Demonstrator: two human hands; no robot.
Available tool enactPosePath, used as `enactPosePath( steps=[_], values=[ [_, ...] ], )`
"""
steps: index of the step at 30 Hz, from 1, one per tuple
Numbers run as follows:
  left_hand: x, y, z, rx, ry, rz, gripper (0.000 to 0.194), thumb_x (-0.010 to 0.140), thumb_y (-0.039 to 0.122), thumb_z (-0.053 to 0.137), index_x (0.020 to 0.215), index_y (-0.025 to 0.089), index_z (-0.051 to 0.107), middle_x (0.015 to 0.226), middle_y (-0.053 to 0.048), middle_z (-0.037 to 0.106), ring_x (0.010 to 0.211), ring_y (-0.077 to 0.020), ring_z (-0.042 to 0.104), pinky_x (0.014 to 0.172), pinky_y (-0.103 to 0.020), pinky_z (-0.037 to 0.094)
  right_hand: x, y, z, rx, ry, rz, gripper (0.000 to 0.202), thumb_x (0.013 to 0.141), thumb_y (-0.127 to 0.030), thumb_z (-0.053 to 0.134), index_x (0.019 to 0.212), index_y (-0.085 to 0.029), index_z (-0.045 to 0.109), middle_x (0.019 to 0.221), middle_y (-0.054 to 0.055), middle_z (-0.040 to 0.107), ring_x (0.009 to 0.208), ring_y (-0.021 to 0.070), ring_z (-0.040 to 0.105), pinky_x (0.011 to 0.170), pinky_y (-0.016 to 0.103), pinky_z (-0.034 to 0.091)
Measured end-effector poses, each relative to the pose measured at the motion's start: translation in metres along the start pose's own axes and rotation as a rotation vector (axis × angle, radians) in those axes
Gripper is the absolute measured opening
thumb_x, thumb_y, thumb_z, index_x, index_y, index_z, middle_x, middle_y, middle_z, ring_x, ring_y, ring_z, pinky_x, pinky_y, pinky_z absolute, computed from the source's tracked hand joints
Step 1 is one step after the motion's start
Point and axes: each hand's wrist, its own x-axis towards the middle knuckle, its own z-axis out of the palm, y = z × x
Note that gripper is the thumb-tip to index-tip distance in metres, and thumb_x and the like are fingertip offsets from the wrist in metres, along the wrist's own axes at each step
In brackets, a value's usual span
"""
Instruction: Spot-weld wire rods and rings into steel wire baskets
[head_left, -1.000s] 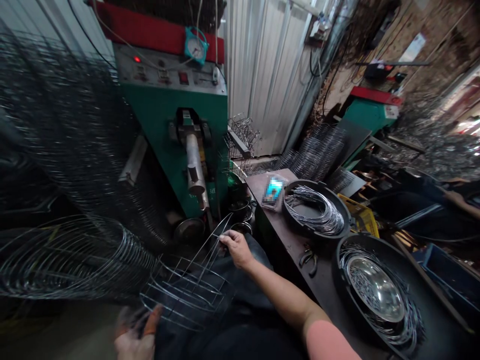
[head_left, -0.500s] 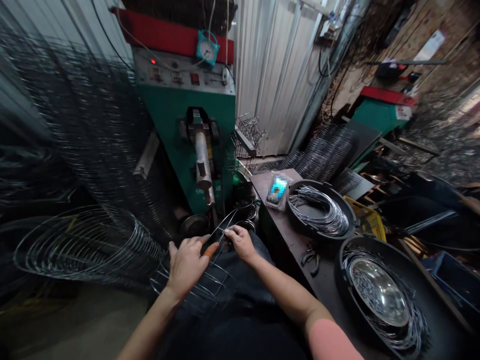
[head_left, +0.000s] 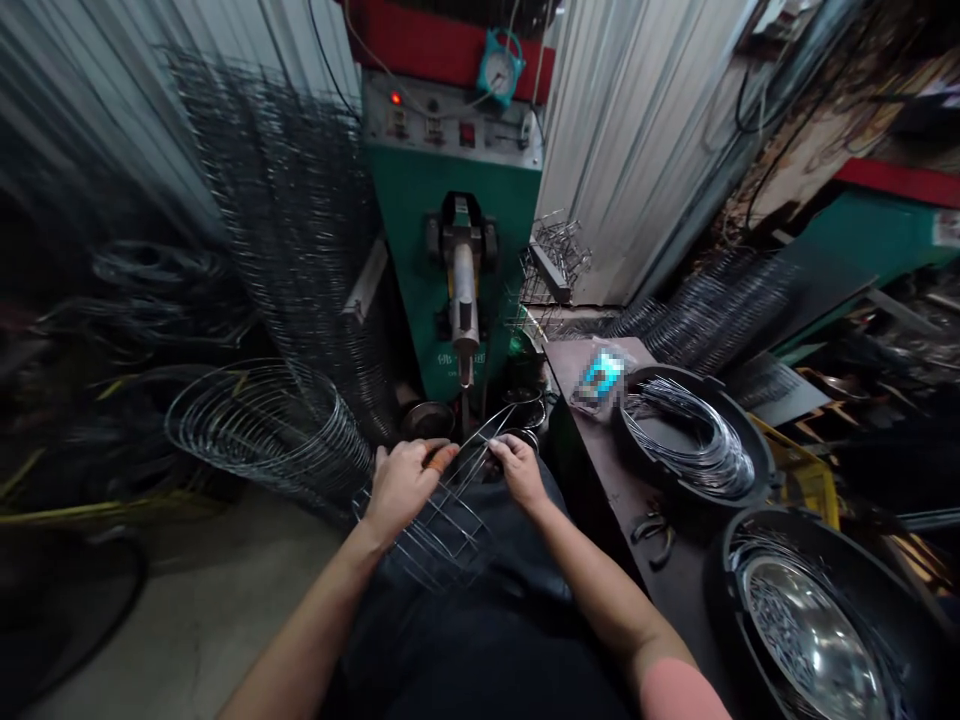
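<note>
Left hand: the left hand (head_left: pixel 403 482) lies on the upper left edge of a wire frame (head_left: pixel 439 530), fingers curled around its wires. An orange cover sits on one fingertip (head_left: pixel 433 459).
Right hand: the right hand (head_left: pixel 517 472) pinches thin wires at the frame's upper right, fingers closed on them.
Wire frame: a small grid of thin metal rods resting on the person's lap, between the two hands. Long loose wire ends fan up from it toward the machine.
Machine: a green machine (head_left: pixel 457 250) stands straight ahead, with a red top, a control panel, a round teal gauge (head_left: pixel 499 70) and a metal cylinder (head_left: pixel 464 300) pointing down just above the wire ends.
Left side: a round wire basket (head_left: pixel 262 425) lies on its side on the floor, with tall stacks of dark wire mesh (head_left: pixel 292 220) behind it.
Right side: a dark bench (head_left: pixel 600 480) holds a black tray (head_left: pixel 694 440) of wire rings, a blurred packet (head_left: pixel 600 375) and, nearest, a second tray (head_left: pixel 817 620) with a shiny bowl in it. Pliers (head_left: pixel 652 525) lie between the trays.
</note>
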Motion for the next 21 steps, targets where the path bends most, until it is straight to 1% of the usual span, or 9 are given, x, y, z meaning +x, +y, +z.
enactPosePath(
  steps=[2,3,5,6,9,14,21],
  values=[
    [-0.004,0.010,0.005,0.108,0.029,0.075,0.044,0.079,0.053,0.045,0.101,0.020,0.064,0.095,-0.010,0.067,0.094,-0.0286,0.055,0.098,-0.061,0.012,0.000,0.000,0.000,-0.017,-0.007,-0.009,0.024,0.067,-0.038,0.061,0.061,-0.016,0.054,0.054,-0.002,0.054,0.046,0.0080,0.046,0.045,0.020,0.036],
    [-0.005,0.014,0.008,0.171,0.053,0.118,0.046,0.077,0.054,0.046,0.102,0.019,0.064,0.093,-0.011,0.067,0.093,-0.0293,0.054,0.098,-0.063,0.006,0.001,0.000,0.000,-0.022,-0.010,-0.011,0.024,0.068,-0.038,0.061,0.062,-0.016,0.055,0.054,-0.002,0.054,0.046,0.0080,0.046,0.045,0.020,0.036],
    [-0.007,0.019,0.015,0.277,0.093,0.193,0.048,0.076,0.054,0.049,0.104,0.017,0.063,0.088,-0.011,0.066,0.090,-0.0295,0.054,0.097,-0.064,-0.001,0.001,0.000,-0.001,-0.028,-0.015,-0.010,0.023,0.068,-0.038,0.060,0.062,-0.017,0.055,0.054,-0.003,0.054,0.046,0.0079,0.045,0.044,0.020,0.035],
    [-0.007,0.021,0.017,0.315,0.102,0.220,0.047,0.076,0.052,0.049,0.104,0.017,0.062,0.086,-0.011,0.066,0.088,-0.0294,0.053,0.097,-0.063,-0.002,0.002,0.000,-0.001,-0.030,-0.017,-0.008,0.023,0.068,-0.038,0.060,0.062,-0.017,0.055,0.054,-0.003,0.054,0.046,0.0077,0.045,0.044,0.020,0.034],
    [-0.005,0.023,0.021,0.382,0.104,0.260,0.041,0.078,0.045,0.049,0.104,0.016,0.062,0.082,-0.011,0.065,0.084,-0.0286,0.053,0.098,-0.062,0.002,0.004,0.000,-0.002,-0.034,-0.037,-0.008,0.023,0.068,-0.038,0.060,0.062,-0.016,0.055,0.053,-0.003,0.053,0.046,0.0075,0.044,0.044,0.019,0.034],
    [0.001,0.026,0.017,0.395,0.087,0.271,0.038,0.081,0.040,0.045,0.099,0.013,0.063,0.079,-0.012,0.064,0.082,-0.0281,0.053,0.097,-0.057,0.014,0.009,-0.002,-0.002,-0.014,-0.064,0.008,0.024,0.068,-0.039,0.060,0.064,-0.016,0.055,0.056,-0.002,0.054,0.047,0.0081,0.045,0.043,0.019,0.035],
    [0.006,0.023,0.020,0.400,0.095,0.282,0.038,0.081,0.040,0.043,0.099,0.014,0.063,0.079,-0.013,0.064,0.083,-0.0282,0.052,0.096,-0.056,0.016,0.012,-0.001,0.000,0.021,-0.073,0.030,0.028,0.069,-0.044,0.059,0.065,-0.016,0.054,0.057,-0.002,0.054,0.048,0.0083,0.046,0.044,0.019,0.035]
  ],
)
